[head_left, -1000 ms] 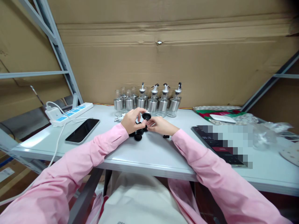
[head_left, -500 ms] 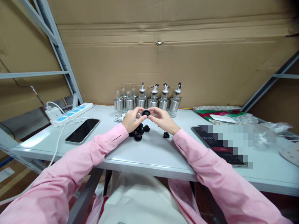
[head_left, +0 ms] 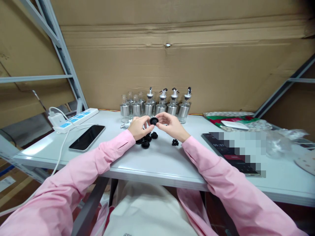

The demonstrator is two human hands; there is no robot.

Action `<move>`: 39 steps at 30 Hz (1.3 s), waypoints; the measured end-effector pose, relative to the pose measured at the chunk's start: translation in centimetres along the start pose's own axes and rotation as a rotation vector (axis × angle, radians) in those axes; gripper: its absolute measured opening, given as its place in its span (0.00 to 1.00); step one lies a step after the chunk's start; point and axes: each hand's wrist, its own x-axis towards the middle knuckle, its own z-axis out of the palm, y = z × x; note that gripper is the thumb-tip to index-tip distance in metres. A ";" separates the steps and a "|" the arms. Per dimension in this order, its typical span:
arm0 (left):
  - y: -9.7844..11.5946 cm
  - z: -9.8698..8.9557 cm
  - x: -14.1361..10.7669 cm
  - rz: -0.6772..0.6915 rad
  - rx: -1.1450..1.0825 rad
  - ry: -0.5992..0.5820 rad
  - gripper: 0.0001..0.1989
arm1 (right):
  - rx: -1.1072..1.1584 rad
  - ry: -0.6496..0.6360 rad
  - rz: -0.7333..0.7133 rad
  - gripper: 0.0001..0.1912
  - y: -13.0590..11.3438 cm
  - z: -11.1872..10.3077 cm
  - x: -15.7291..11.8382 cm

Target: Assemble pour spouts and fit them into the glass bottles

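Observation:
Between my fingertips is a round black stopper (head_left: 154, 121), held a little above the table. My left hand (head_left: 139, 127) pinches it from the left, my right hand (head_left: 172, 125) from the right. Several more black stoppers (head_left: 145, 144) lie in a cluster below my left hand. A few small black parts (head_left: 175, 142) rest near my right wrist. White pourer pieces (head_left: 126, 124), partly hidden, lie behind my left hand. Beyond my hands stand several glass bottles with metal sleeves (head_left: 160, 109); some carry white-and-black pourer tops (head_left: 174, 93), others have bare necks.
A phone (head_left: 87, 138) and a white power strip (head_left: 76, 119) with cables are on the left. To the right lie a dark device with a timer display (head_left: 228, 154), a white flat object (head_left: 234, 125) on a patterned cloth, and clear plastic bags (head_left: 278, 142). Cardboard (head_left: 172, 68) walls the back.
The stopper has tilted slightly between my fingers and sits a touch lower. My thumbs have drawn slightly apart. Everything else stays in place.

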 end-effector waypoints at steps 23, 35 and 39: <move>0.9 -0.1 -0.1 -0.129 0.125 -0.099 0.08 | -0.035 -0.068 0.023 0.12 -0.4 0.1 -0.3; 1.0 -0.2 -0.1 -0.052 0.166 -0.084 0.10 | 0.023 -0.120 -0.021 0.09 -0.1 -0.2 -0.1; 1.1 0.0 0.0 -0.059 0.140 -0.070 0.09 | 0.001 -0.066 -0.031 0.07 -0.4 -0.1 -0.1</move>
